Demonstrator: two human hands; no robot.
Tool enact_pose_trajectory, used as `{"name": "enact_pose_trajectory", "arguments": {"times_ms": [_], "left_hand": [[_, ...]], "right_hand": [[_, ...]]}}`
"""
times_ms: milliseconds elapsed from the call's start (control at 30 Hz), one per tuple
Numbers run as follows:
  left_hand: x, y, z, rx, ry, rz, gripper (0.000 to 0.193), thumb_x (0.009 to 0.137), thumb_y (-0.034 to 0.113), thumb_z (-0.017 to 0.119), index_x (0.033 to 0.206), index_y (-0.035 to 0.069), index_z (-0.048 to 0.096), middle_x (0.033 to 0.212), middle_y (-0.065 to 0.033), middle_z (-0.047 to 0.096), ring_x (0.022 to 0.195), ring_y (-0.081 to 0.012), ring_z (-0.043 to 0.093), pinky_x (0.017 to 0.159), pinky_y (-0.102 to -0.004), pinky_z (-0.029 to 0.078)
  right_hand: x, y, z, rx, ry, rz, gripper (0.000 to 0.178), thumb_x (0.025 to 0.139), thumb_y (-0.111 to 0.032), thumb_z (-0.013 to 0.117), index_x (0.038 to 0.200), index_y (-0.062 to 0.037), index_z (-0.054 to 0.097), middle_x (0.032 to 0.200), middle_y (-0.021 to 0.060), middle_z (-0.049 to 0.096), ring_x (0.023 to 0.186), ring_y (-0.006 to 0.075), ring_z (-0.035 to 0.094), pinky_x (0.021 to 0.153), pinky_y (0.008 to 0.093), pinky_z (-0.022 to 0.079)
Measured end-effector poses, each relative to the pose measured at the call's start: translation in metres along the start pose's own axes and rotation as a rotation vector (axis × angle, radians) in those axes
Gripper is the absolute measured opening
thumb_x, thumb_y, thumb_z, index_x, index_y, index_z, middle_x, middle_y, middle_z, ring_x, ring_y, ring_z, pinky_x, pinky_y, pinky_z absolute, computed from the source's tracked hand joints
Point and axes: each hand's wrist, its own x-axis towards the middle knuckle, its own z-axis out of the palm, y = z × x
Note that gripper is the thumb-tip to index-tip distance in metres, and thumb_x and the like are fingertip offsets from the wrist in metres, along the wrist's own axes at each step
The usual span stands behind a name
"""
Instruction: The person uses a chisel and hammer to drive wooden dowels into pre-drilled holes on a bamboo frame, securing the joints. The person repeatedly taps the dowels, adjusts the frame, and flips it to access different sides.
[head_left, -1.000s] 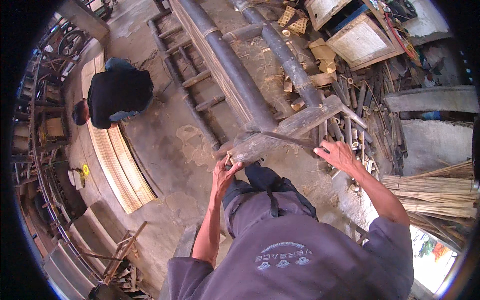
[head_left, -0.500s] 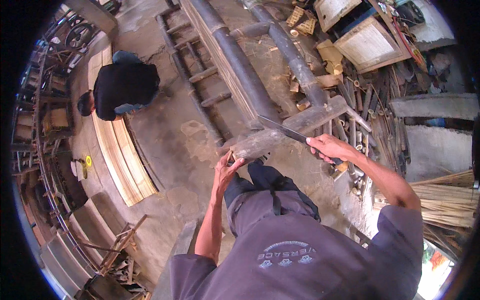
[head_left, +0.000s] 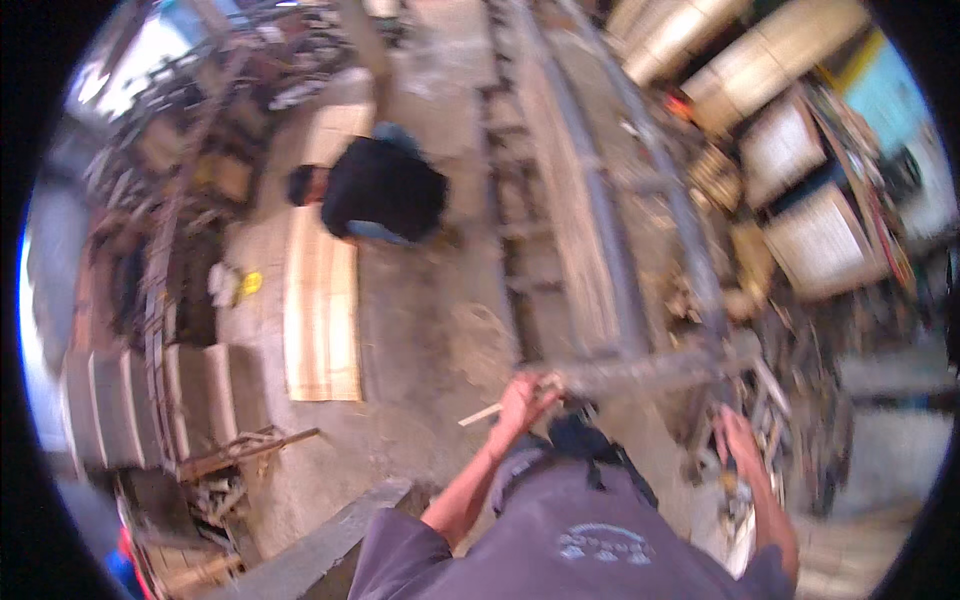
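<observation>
The picture is smeared by motion. My left hand (head_left: 525, 403) is closed at the left end of a thick grey-brown crossbar (head_left: 650, 375), and a thin pale strip (head_left: 481, 413) sticks out from it to the left. Lower right of the crossbar is my right hand (head_left: 738, 440); blur hides how its fingers lie and whether the knife is in them. Beyond the crossbar stretches a frame of dark round poles (head_left: 620, 250) with a long bundle of pale slats (head_left: 575, 200) along it.
To the left a person in a black top (head_left: 385, 190) bends over a long pale slatted mat (head_left: 322, 340) on the floor. Light panels (head_left: 815, 240) and piled poles stand at the right. A grey beam (head_left: 330, 550) lies near my left elbow.
The view has swung left, so the scene sits further right. My right hand has moved away from the crossbar's top, and the knife no longer shows clearly. A pale strip now shows at my left hand.
</observation>
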Motion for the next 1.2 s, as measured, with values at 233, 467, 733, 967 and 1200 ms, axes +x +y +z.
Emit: {"name": "enact_pose_trajectory", "arguments": {"times_ms": [233, 467, 733, 967, 1200], "left_hand": [[0.065, 0.112, -0.110, -1.648, 0.004, -0.124, 0.049, 0.099, 0.045, 0.041, 0.111, 0.000, 0.054, 0.080, -0.0044, 0.055, 0.069, -0.0123, 0.050, 0.055, -0.0238, 0.038], [0.059, 0.197, -0.053, -1.778, -0.312, -0.356, 0.045, 0.102, 0.043, 0.034, 0.102, 0.002, 0.054, 0.076, -0.0069, 0.058, 0.063, -0.0154, 0.053, 0.056, -0.0277, 0.043], [0.040, 0.184, -0.080, -0.530, 0.308, 0.395, 0.042, 0.094, 0.025, 0.056, 0.125, -0.003, 0.047, 0.116, -0.0137, 0.053, 0.107, -0.0253, 0.052, 0.097, -0.0358, 0.039], [0.018, 0.170, -0.067, -0.179, -0.990, 0.554, 0.028, 0.094, 0.024, 0.058, 0.107, -0.001, 0.058, 0.068, 0.0022, 0.053, 0.057, -0.0155, 0.046, 0.054, -0.0301, 0.042], [-0.006, 0.201, -0.056, -0.790, -1.158, -0.109, 0.044, 0.097, 0.034, 0.053, 0.128, 0.003, 0.051, 0.070, 0.0020, 0.040, 0.056, -0.0080, 0.038, 0.053, -0.0255, 0.040]], "right_hand": [[-0.006, 0.040, 0.094, 0.503, 0.299, -0.063, 0.040, 0.098, -0.044, 0.041, 0.104, -0.0055, 0.053, 0.061, 0.0041, 0.048, 0.038, 0.0124, 0.041, 0.032, 0.0277, 0.036], [-0.031, -0.104, 0.189, 0.762, 0.276, -0.433, 0.048, 0.097, -0.038, 0.046, 0.138, -0.0152, 0.033, 0.068, -0.0006, 0.045, 0.051, 0.0076, 0.044, 0.042, 0.0229, 0.037], [-0.071, -0.138, 0.152, 0.832, 0.405, -0.453, 0.048, 0.096, -0.030, 0.054, 0.137, -0.0092, 0.041, 0.075, -0.0006, 0.051, 0.056, 0.0070, 0.047, 0.051, 0.0243, 0.042], [-0.114, -0.098, 0.178, 0.512, 0.908, -0.422, 0.057, 0.091, -0.037, 0.062, 0.136, -0.0081, 0.045, 0.083, 0.0061, 0.059, 0.062, 0.0127, 0.055, 0.058, 0.0291, 0.048], [-0.158, -0.040, 0.159, 0.119, 1.305, -0.230, 0.054, 0.079, -0.027, 0.070, 0.130, -0.0187, 0.054, 0.080, 0.0108, 0.068, 0.068, 0.0251, 0.067, 0.063, 0.0387, 0.052]]}}
